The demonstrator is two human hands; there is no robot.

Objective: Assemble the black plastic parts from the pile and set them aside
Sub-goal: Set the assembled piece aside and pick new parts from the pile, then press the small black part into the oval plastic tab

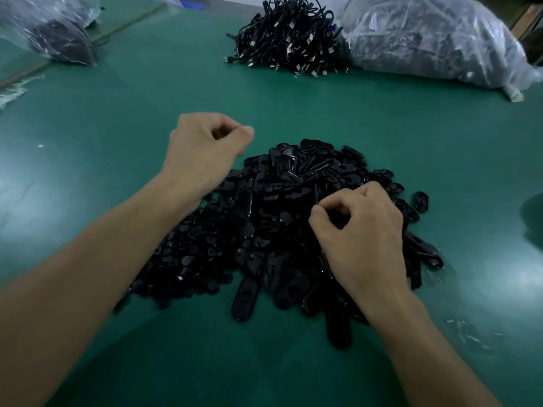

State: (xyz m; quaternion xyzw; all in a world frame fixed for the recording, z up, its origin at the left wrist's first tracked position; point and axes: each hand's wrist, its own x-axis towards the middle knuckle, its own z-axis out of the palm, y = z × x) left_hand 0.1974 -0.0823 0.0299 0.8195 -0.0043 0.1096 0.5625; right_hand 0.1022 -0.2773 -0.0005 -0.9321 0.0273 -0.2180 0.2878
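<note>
Early going, by my judgement: the pile (pixel 264 230) looks large. Right hand (pixel 361 230) fingers pinch a black plastic part (pixel 316 193); left hand (pixel 205 145) fingers curl, contents unclear.

Green table (pixel 293 107) holds parts pile (pixel 273 224), cable heap (pixel 288 39), left bag (pixel 50 27), right bag (pixel 426 39).

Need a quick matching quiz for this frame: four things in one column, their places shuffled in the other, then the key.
1. pile of black plastic parts
2. USB cable bundle
3. left hand
4. right hand

A. far side of the table, next to the clear plastic bag
B. middle of the green mat, in front of the person
C. on the pile's right side, fingers curled
D. raised at the pile's upper left

Pairs: 1-B, 2-A, 3-D, 4-C
</note>
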